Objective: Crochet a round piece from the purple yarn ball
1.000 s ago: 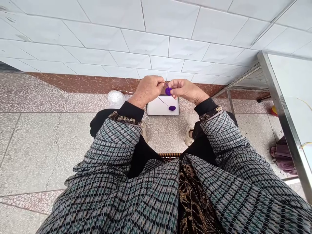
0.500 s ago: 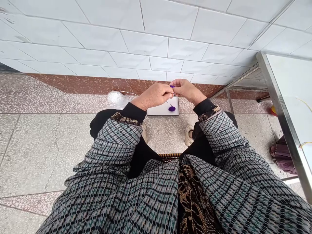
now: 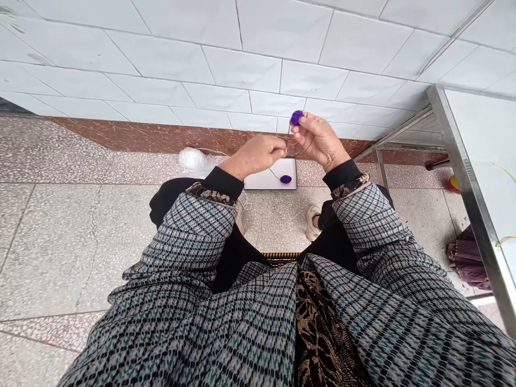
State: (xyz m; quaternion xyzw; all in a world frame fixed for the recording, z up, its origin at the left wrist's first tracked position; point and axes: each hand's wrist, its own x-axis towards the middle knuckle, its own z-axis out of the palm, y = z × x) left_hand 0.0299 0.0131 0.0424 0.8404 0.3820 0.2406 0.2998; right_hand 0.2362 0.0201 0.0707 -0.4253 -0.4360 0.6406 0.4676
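My right hand (image 3: 318,140) pinches a small purple ball of yarn (image 3: 296,117), raised in front of the tiled wall. A strand of purple yarn (image 3: 288,135) runs down from it to my left hand (image 3: 260,155), whose closed fingers grip the strand a little lower and to the left. Below both hands, a shallow white box (image 3: 258,184) with a dark rim lies on the floor. Inside it rests a second purple yarn ball (image 3: 285,179), with a thin thread leading up toward my left hand. My left hand and wrist hide part of the box.
Left of the box sits a ball of white yarn (image 3: 192,159) in clear plastic, with loose white strands by my left shoe. A metal-framed table (image 3: 463,172) stands at the right, and purplish cloth (image 3: 470,258) lies under it. The tiled wall (image 3: 226,75) rises just ahead.
My hands came together over the box, then parted. My right hand has lifted the small yarn ball up and right, drawing the strand out from my left hand.
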